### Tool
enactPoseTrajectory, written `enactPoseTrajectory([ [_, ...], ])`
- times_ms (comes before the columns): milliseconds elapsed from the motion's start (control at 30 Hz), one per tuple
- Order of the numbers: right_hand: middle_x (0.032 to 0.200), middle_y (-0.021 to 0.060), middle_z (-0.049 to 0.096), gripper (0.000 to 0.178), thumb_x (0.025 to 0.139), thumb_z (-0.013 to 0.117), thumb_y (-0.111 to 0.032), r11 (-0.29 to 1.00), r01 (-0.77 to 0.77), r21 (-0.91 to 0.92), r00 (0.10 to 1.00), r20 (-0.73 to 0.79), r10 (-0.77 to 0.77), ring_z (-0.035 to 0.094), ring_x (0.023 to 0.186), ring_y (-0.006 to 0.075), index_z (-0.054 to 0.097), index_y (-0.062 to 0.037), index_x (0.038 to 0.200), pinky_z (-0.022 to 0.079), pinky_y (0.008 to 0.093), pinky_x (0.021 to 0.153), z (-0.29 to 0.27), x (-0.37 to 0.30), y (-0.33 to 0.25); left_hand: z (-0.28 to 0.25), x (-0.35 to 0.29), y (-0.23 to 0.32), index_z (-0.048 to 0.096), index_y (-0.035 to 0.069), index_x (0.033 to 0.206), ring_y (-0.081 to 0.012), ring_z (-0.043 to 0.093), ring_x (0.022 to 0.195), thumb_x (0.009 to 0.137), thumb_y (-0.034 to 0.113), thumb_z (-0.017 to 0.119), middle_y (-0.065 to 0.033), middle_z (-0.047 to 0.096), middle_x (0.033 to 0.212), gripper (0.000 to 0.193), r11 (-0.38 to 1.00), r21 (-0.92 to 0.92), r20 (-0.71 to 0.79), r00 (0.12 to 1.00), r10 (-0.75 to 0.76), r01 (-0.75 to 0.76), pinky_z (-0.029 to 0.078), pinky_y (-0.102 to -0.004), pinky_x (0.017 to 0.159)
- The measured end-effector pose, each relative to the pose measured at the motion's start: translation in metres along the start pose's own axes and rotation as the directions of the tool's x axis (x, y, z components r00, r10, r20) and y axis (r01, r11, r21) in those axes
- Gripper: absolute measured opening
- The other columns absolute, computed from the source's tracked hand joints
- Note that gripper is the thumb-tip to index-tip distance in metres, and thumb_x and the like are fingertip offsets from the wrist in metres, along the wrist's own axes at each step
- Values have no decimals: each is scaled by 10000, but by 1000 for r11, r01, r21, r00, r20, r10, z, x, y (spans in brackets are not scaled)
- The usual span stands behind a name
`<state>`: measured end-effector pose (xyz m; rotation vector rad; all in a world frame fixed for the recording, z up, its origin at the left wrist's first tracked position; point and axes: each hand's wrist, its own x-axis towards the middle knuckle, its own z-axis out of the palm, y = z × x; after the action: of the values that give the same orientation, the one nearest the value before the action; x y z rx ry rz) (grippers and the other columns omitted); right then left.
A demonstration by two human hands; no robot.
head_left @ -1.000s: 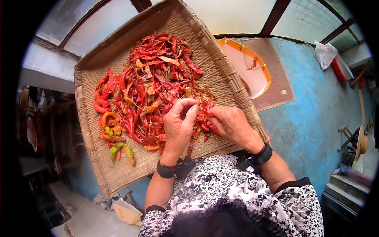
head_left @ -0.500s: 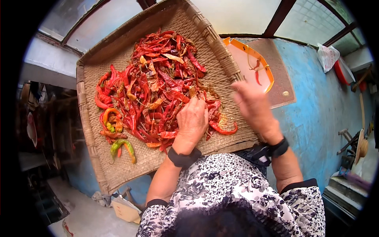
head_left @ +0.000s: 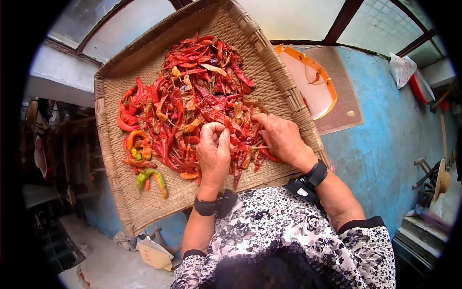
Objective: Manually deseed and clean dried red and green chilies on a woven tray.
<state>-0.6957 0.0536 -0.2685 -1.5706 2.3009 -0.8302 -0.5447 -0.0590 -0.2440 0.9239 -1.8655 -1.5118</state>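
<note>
A heap of dried red chilies [head_left: 178,111], some faded to orange or tan, lies in a square woven basket tray [head_left: 264,53] tilted in front of me. My left hand [head_left: 214,151] is over the near side of the heap, its fingers curled and thumb pressed in. What it pinches is hidden. Close by on its right, my right hand [head_left: 285,142] reaches into the near right part of the heap. Its index finger and thumb are apart, touching chilies; the other fingertips are partly hidden. Fresher green and orange chilies [head_left: 151,180] lie at the tray's left.
An orange-rimmed container [head_left: 332,91] with a pale inside and a few chili bits stands past the tray's right edge, on a brown mat [head_left: 353,113]. Farther right are a white plastic bag [head_left: 402,70] and a red basin [head_left: 417,89]. A cardboard piece [head_left: 154,253] lies below left.
My right hand has come down and left from beside the container into the heap. My left hand has shifted slightly left and curled. The curved red chili near the tray's front right is now mostly covered.
</note>
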Motion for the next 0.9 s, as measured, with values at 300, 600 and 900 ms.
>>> enactPoseTrajectory([
  [300,771,105,579,84,824,662,-87,978,100,-185,991,-72,-115,621,740,293,590,-60,858,510,410,631,-22,6,-5,-2,-3,-2,534,20,1151,-58,562,676,972,69,559,-18,606,887,187,994,-105,2,1000,10,-10,484,-197,609],
  [600,817,128,643,166,850,696,-99,994,-89,-58,797,-602,37,644,710,268,637,-20,983,519,362,615,-98,6,16,2,1,5,589,2,1101,-68,612,732,956,47,582,-26,653,914,152,977,-213,43,999,26,-16,514,-206,661],
  [900,842,144,642,194,879,655,-203,974,61,217,998,-2,-62,645,762,345,620,-45,986,516,419,645,-29,-22,-26,24,-1,6,580,12,1121,-78,617,775,968,72,581,-31,646,939,164,970,-242,209,976,52,0,542,-222,716],
])
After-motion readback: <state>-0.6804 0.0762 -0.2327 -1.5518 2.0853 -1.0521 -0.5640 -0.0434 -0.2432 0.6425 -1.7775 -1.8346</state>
